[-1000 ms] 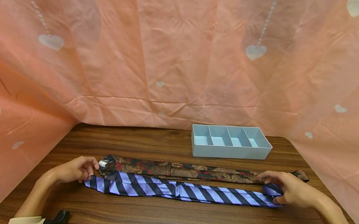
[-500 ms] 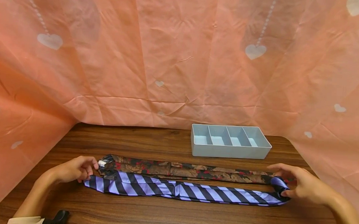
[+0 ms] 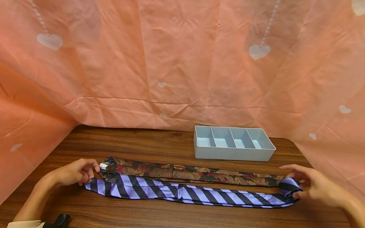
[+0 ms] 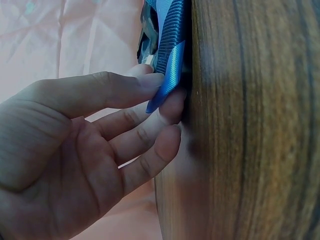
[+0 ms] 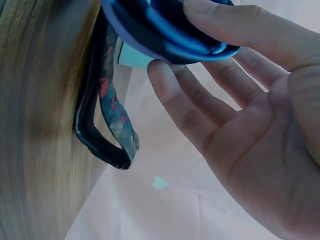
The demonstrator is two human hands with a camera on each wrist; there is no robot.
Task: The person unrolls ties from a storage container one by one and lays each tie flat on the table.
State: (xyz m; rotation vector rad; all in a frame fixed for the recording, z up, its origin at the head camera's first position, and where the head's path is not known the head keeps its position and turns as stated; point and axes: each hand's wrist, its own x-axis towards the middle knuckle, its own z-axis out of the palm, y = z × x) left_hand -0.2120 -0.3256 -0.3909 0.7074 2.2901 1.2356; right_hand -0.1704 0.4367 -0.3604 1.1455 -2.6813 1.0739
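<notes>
A purple-and-black striped necktie (image 3: 221, 197) lies stretched lengthwise across the table. My left hand (image 3: 75, 172) pinches its pointed left tip (image 4: 170, 80) between thumb and fingers. At the other end, my right hand (image 3: 319, 186) holds the curled, looped part of the tie (image 3: 289, 187) by thumb and fingers; in the right wrist view this loop (image 5: 170, 30) shows only partly, cut off at the top. Just behind lies a brown floral necktie (image 3: 216, 176) with red patches, roughly parallel. Its folded right end (image 5: 117, 120) rises off the wood, and the right hand hides it in the head view.
A pale grey box (image 3: 234, 154) with several compartments stands at the back right of the wooden table (image 3: 177, 220). A peach cloth (image 3: 179, 58) with white hearts hangs behind and along both sides. A white label (image 3: 103, 166) shows at the floral tie's left end.
My right hand has shifted right and slightly away, carrying the looped end of the striped tie with it. My left hand has stayed at the left tip.
</notes>
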